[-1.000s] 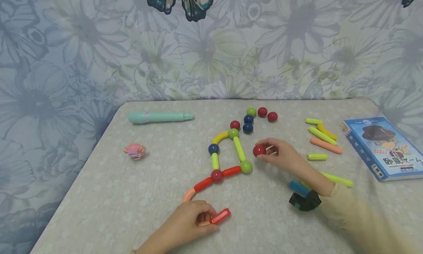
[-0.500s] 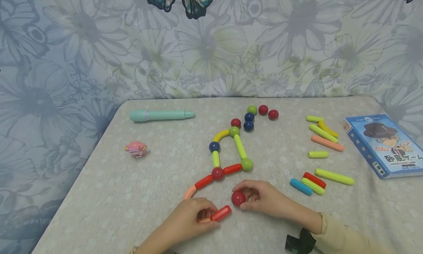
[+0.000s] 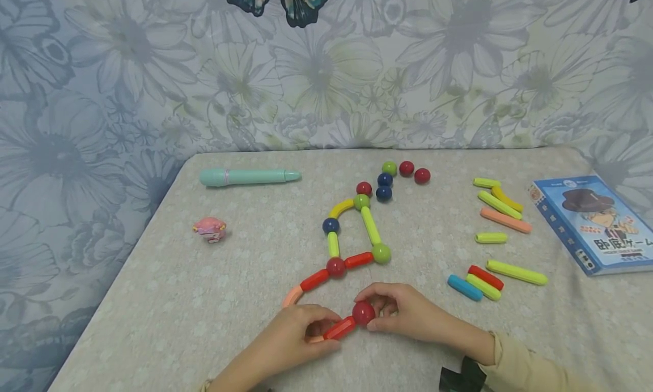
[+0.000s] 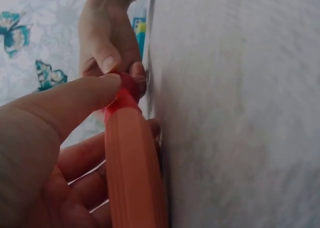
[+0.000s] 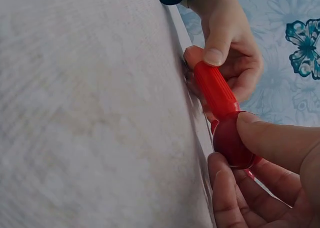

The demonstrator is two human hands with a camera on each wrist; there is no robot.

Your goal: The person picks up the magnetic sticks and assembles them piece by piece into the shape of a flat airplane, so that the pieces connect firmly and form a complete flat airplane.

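Note:
My left hand (image 3: 293, 338) pinches a short red rod (image 3: 339, 328) near its joint with an orange rod (image 4: 134, 168), most of which the hand covers in the head view. Between the thumb and fingers of my right hand (image 3: 408, 312) is a red ball (image 3: 364, 313), which meets the free end of the red rod. Beyond the hands lies a chain of rods and balls: an orange curved rod (image 3: 292, 296), a red rod (image 3: 314, 280), a red ball (image 3: 336, 267), and a loop closed by a green ball (image 3: 381, 253) and a blue ball (image 3: 330, 226).
Several loose balls (image 3: 406, 169) sit at the back. On the right lie loose rods, among them a blue rod (image 3: 465, 288) and an orange rod (image 3: 505, 220), beside a blue box (image 3: 594, 225). A mint pen-like tube (image 3: 250, 177) and a pink toy (image 3: 210, 229) are on the left.
My right hand has carried the red ball from beside the loop down toward me and onto the red rod's end. My left hand has stayed in place, holding the rod.

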